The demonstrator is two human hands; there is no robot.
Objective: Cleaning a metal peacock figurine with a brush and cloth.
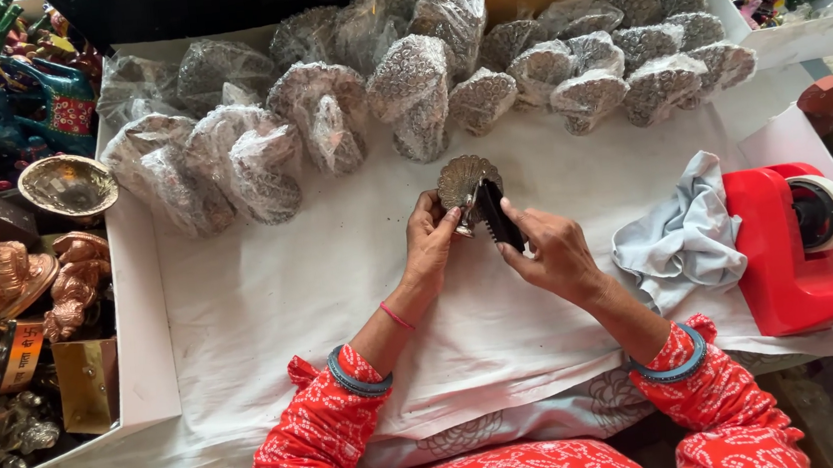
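Over white cloth [272, 307] — left hand [429, 243] grips silver ornament [465, 180] | right hand [554, 252] grips black brush [497, 215]

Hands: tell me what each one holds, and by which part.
The left hand pinches the lower stem of a silver peacock-fan ornament. The right hand holds a flat black piece by its lower end, against the ornament.

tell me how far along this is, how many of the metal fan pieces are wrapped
Looks done: a row of bagged pieces lies along the back of the white cloth. In hand: the left hand holds one bare silver fan-shaped piece, and the right hand holds a dark brush-like tool against it. No other bare fan pieces show on the cloth.
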